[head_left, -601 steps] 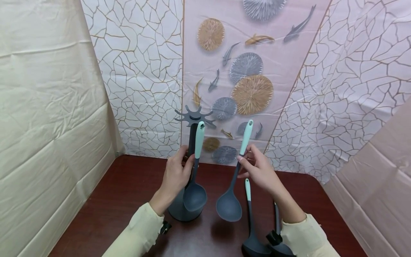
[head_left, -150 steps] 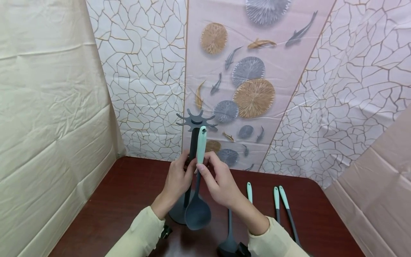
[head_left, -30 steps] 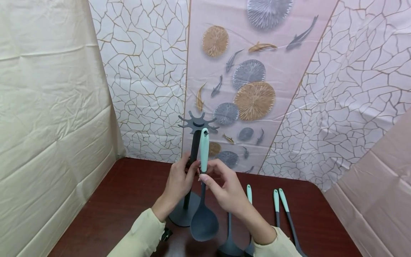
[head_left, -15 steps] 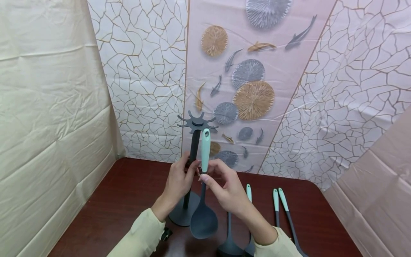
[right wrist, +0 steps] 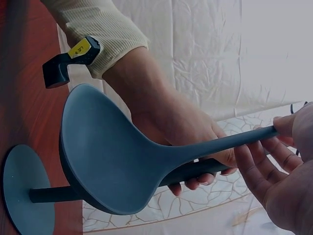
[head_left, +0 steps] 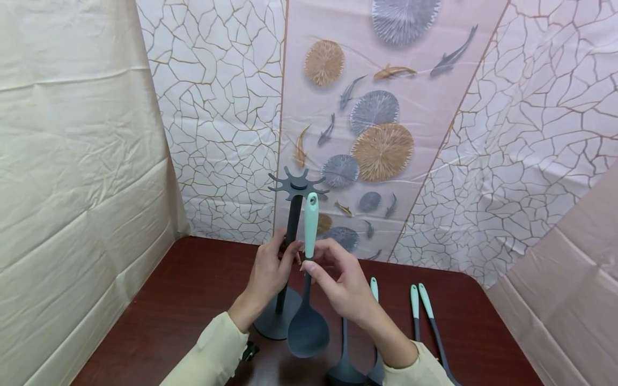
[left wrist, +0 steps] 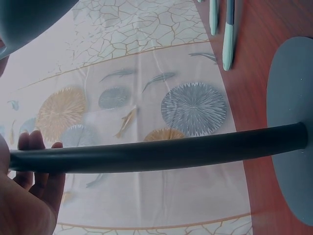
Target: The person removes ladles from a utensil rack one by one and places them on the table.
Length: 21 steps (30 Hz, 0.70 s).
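My left hand (head_left: 267,273) grips the dark upright post (left wrist: 171,149) of a utensil stand, which has a round base (head_left: 274,319) and a top ring of hooks (head_left: 298,185). Just right of that post, my right hand (head_left: 344,281) pinches a ladle (head_left: 308,332) where its mint-green handle meets the grey neck. The ladle hangs bowl down, handle end up near the hooks, raised above the table. Its wide grey bowl fills the middle of the right wrist view, in front of the post. Whether the handle touches a hook cannot be told.
Several mint-handled utensils lie on the dark red table (head_left: 193,300) to the right, among them a grey ladle-like one (head_left: 345,370) by the front edge and a pair of handles (head_left: 426,300) farther right. Patterned cloth (head_left: 217,134) hangs behind; plain cloth closes both sides.
Twenty seconds ago each hand was at its own utensil; now only one is held, and more lie on the table. Since five seconds ago the ladle has shifted slightly right of the post.
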Tool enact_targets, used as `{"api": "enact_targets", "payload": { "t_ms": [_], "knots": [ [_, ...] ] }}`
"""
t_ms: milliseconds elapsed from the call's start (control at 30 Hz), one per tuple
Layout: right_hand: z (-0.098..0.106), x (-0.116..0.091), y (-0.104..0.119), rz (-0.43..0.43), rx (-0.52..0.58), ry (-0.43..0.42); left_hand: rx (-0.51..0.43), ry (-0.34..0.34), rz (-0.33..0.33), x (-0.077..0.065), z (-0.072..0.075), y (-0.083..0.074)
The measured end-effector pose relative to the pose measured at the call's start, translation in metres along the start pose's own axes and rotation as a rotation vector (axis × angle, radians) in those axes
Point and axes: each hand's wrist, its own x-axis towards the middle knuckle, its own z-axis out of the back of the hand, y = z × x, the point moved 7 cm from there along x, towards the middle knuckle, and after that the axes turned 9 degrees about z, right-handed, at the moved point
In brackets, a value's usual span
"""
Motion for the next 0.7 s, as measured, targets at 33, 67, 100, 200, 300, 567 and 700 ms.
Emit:
{"api": "enact_targets", "payload": {
  "t_ms": [33,67,100,200,300,567,700],
  "knots": [
    [0.001,0.000,0.001,0.003,0.001,-0.001,0.001,0.002,-0.003,0.000,0.000,0.000],
    [0.001,0.001,0.002,0.002,-0.001,-0.003,0.001,0.004,-0.006,0.000,0.000,-0.001],
    [0.002,0.001,0.002,-0.001,-0.003,-0.004,-0.001,0.007,-0.007,0.001,0.000,-0.001],
    [0.003,0.001,0.005,0.000,-0.006,-0.003,-0.007,0.019,-0.010,0.001,0.000,-0.002],
    [0.005,0.000,0.006,-0.004,-0.010,-0.003,-0.017,0.036,-0.010,0.001,-0.001,-0.001],
    [0.011,-0.003,0.010,-0.024,-0.026,-0.011,-0.120,0.067,0.008,0.001,0.001,0.007],
    [0.016,-0.004,0.014,-0.023,-0.026,-0.007,-0.148,0.093,0.013,0.001,0.001,0.008]
  ]
}}
